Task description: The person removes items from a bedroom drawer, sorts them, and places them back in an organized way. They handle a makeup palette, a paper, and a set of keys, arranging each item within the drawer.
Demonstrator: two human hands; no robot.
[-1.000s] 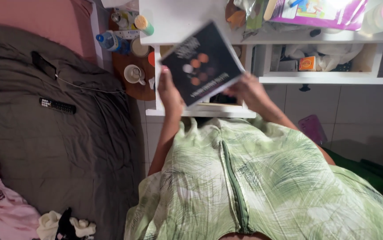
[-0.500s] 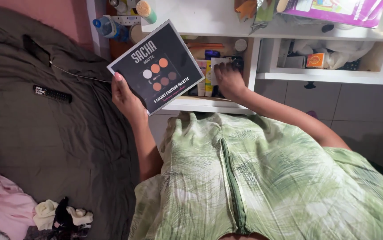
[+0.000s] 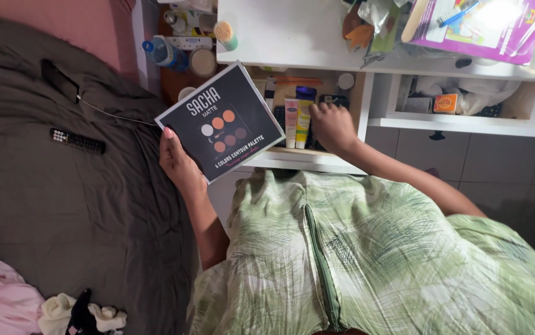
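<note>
My left hand (image 3: 179, 162) holds a flat black square box (image 3: 220, 121) printed with several coloured circles, lifted beside the bed with its face up. My right hand (image 3: 331, 126) reaches into an open white drawer (image 3: 308, 159), fingers down among the items there. Next to that hand stand a white tube (image 3: 290, 121) and a yellow tube (image 3: 303, 119). What the fingers touch is hidden, and I cannot tell whether they grip anything.
A second open drawer (image 3: 466, 124) at right holds a small orange box (image 3: 446, 103) and white bags. The white desk top (image 3: 280, 31) carries clutter. A remote control (image 3: 77, 141) and a black phone (image 3: 56, 79) lie on the grey bedsheet (image 3: 62, 198). A blue-capped bottle (image 3: 163, 53) stands on a brown side table.
My right hand let go of the black box and moved into the open drawer. My left hand carried the box left, away from the drawer, and turned it face up.
</note>
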